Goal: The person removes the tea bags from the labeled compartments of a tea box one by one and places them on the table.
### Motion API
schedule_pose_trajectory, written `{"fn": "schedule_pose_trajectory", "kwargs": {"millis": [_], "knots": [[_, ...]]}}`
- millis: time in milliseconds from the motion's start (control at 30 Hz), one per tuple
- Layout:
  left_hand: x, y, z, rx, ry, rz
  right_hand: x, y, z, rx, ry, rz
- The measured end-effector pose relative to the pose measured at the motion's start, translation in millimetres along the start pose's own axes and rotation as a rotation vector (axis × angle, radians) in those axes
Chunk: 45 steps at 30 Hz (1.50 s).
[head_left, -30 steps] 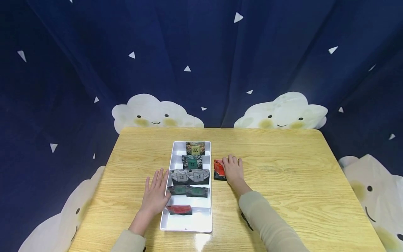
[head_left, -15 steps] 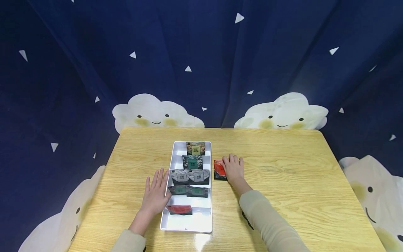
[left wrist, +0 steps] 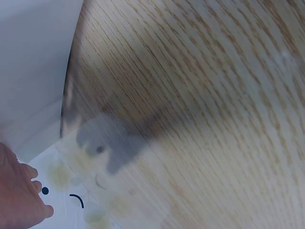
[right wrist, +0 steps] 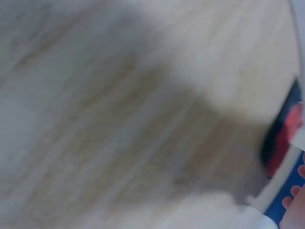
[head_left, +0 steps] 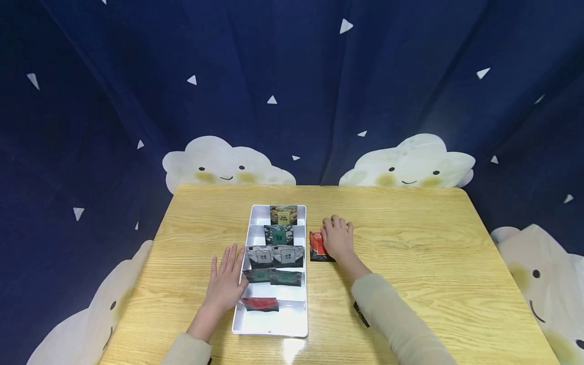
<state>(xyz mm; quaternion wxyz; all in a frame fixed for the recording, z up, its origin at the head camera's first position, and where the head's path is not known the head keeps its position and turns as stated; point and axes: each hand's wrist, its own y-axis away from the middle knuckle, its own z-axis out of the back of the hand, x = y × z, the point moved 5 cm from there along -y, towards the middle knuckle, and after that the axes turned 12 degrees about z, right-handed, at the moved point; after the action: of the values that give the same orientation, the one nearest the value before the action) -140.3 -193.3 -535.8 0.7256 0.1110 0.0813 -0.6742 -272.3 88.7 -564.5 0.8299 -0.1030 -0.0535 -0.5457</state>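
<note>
A white compartment tray (head_left: 292, 318) stands on the wooden table. My left hand (head_left: 225, 285) rests along its left side with straight, spread fingers, the thumb over the rim; part of the hand shows in the left wrist view. To the right of the tray, a red and black packet (head_left: 317, 246) lies flat. My right hand (head_left: 338, 242) covers its right part, fingers slightly bent and spread, not gripping it visibly. In the right wrist view, the packet (right wrist: 284, 136) is at the right edge, and fingertips of the hand (right wrist: 296, 202) show below it.
Inside the tray stand a yellow-labelled packet (head_left: 283, 215), a green-labelled packet (head_left: 279, 235), two grey packets (head_left: 274, 256), two dark green packets (head_left: 285, 277) and a red packet (head_left: 261, 304). A dark blue curtain (head_left: 310, 76) hangs behind the table (head_left: 410, 238).
My right hand has shifted slightly away from me, uncovering more of the packet's near edge. The left hand, the tray and the packet have stayed in place.
</note>
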Motion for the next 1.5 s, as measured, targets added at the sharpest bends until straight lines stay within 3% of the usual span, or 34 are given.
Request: {"fn": "schedule_pose_trajectory", "kwargs": {"millis": [200, 433, 600, 1133, 1500], "knots": [[-0.2, -0.2, -0.2, 0.006, 0.002, 0.004, 21, -2, 32, -0.147, -0.022, 0.065], [0.5, -0.1, 0.6, 0.021, 0.003, 0.012, 63, 8, 64, -0.305, -0.008, 0.260], [0.2, -0.1, 1.7, 0.023, 0.006, 0.010, 93, 21, 75, -0.345, 0.014, 0.390], [-0.7, 0.0, 2.7, 0.017, -0.007, 0.009, 171, 74, 66, -0.240, 0.055, 0.745], [-1.3, 1.5, 3.5, 0.001, -0.008, 0.000, 199, 88, 49, -0.124, 0.095, 0.808]]}}
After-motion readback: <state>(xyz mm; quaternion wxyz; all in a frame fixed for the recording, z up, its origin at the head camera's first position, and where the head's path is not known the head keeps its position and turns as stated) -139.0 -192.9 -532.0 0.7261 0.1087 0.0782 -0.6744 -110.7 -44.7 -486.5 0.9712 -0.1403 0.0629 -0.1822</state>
